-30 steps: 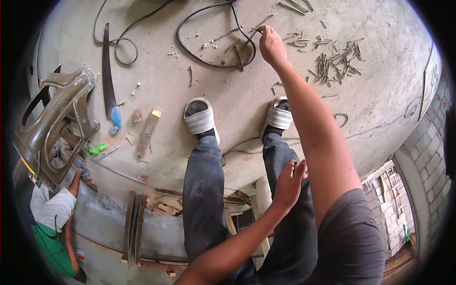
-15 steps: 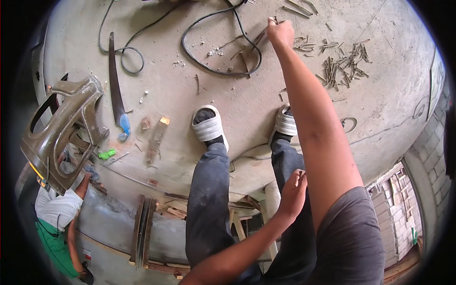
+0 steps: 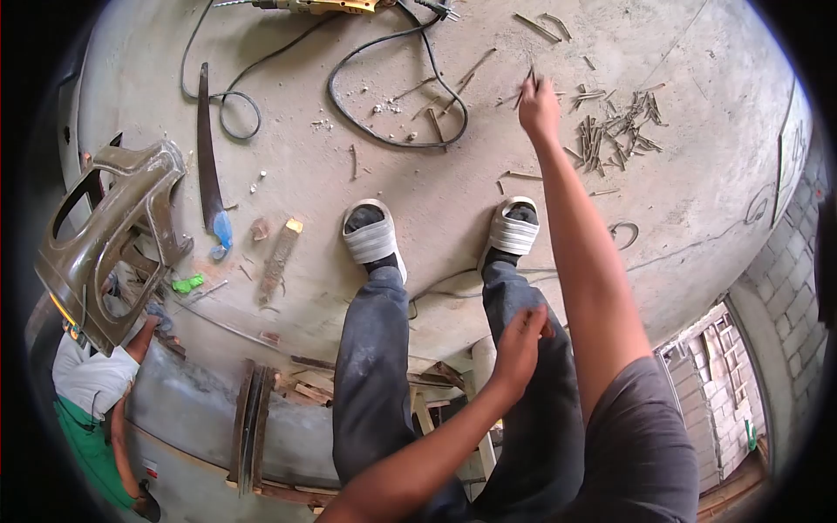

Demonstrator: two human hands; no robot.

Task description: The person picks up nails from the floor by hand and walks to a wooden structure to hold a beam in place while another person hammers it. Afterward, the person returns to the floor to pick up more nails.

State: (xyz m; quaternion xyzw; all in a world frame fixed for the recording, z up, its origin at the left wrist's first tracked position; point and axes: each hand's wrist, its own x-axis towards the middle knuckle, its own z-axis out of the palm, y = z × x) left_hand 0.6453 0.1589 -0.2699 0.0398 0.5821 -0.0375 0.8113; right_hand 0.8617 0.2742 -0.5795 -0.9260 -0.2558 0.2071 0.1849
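Rusty nails (image 3: 527,83): thin, dark, a couple pinched in the right hand (image 3: 539,109), grip clamped on them above the concrete floor (image 3: 418,200)
Left hand (image 3: 520,340): fingers curled by the knee, can't tell what's inside
Nearby: nail pile (image 3: 615,126) just right, black cable (image 3: 392,87) left

Concrete slab (image 3: 436,200) carrying scattered nails (image 3: 610,131), black cable (image 3: 397,96) looping, handsaw (image 3: 206,157) lying left, wood block (image 3: 277,257) beside it, drill (image 3: 301,5) resting at far edge, overturned plastic chair (image 3: 105,235) sitting at left edge.
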